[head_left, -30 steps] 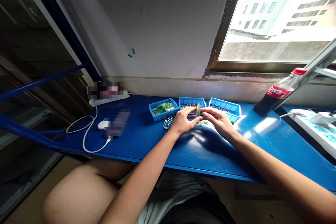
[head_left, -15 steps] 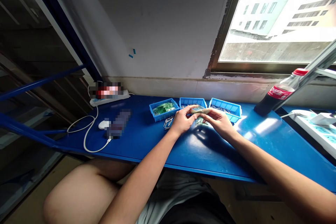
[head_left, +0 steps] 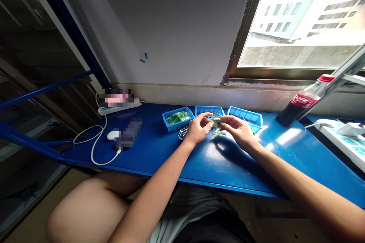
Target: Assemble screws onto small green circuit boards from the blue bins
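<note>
Between my two hands is a small clear, greenish plastic bag, gripped near its top from both sides. My left hand pinches its left side and my right hand pinches its right side. Small shiny pieces show at the bag's lower end, too small to name. Several thin metal pins or screws lie on the blue table, left of my left hand. Behind the hands stand a left blue bin with green plastic bags, a middle blue bin mostly hidden, and a right blue bin holding thin metal pieces.
A cola bottle leans at the back right, near a power strip. On the left are a blurred-out device, a white round object, a white cable and another power strip. The wall and window rise behind.
The bag's upper part has turned in my fingers and now shows more of its face between the hands. My fingertips have shifted slightly; the arms stay nearly in place.
</note>
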The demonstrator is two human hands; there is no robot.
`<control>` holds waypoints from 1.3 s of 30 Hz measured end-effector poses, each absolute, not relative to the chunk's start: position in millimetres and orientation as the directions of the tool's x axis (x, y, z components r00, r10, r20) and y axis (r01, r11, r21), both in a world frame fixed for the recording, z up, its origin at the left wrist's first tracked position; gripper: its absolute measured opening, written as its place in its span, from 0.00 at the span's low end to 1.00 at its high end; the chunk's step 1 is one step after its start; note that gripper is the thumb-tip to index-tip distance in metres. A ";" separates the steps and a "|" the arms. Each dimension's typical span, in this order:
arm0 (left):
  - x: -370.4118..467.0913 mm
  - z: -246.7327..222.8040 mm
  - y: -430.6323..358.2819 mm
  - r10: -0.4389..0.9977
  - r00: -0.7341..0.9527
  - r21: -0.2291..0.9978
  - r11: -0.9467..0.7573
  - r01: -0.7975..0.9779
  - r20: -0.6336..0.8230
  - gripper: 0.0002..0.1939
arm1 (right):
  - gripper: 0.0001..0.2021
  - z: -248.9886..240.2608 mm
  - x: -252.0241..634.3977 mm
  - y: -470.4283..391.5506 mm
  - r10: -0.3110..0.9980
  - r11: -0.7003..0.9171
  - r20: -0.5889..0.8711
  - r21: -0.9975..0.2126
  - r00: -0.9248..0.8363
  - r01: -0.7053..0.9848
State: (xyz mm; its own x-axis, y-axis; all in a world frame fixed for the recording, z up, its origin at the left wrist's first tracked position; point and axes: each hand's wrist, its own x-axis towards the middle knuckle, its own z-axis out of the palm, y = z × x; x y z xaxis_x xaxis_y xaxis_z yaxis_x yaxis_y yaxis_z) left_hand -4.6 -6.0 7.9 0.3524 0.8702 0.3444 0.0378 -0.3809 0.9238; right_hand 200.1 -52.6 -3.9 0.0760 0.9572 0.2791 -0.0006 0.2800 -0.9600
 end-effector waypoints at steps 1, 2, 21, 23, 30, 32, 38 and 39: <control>-4.7 7.4 -5.2 0.868 0.353 0.923 -0.383 0.031 0.348 0.17 | 0.20 -4.0 200.1 -52.7 0.956 0.283 0.282 -0.959 0.086 -0.005; -4.7 6.9 -4.3 0.866 0.354 0.922 -0.387 0.022 0.354 0.15 | 0.19 -3.7 200.4 -53.0 0.955 0.282 0.281 -0.959 0.099 0.004; -3.2 8.2 -7.6 0.826 0.451 0.905 -0.417 0.086 0.338 0.21 | 0.12 -0.9 200.7 -57.0 0.902 0.421 0.431 -0.890 0.023 0.175; -3.1 6.1 -6.0 0.838 0.441 0.911 -0.402 0.097 0.322 0.19 | 0.12 -0.3 200.2 -57.4 0.904 0.418 0.426 -0.894 0.018 0.158; -4.1 7.4 -4.4 0.851 0.415 0.923 -0.379 0.062 0.321 0.16 | 0.19 -6.8 202.6 -52.3 0.912 0.358 0.391 -0.905 0.120 0.228; -3.7 7.7 -4.9 0.854 0.410 0.931 -0.364 0.032 0.320 0.18 | 0.21 -7.9 202.7 -51.5 0.924 0.338 0.365 -0.919 0.117 0.202; -3.5 7.8 -5.3 0.882 0.371 0.946 -0.323 0.026 0.291 0.13 | 0.22 -8.1 203.4 -50.8 0.952 0.289 0.300 -0.947 0.067 0.139; -3.8 8.0 -5.1 0.881 0.369 0.943 -0.331 0.036 0.295 0.12 | 0.22 -7.9 203.9 -51.0 0.949 0.295 0.308 -0.944 0.074 0.149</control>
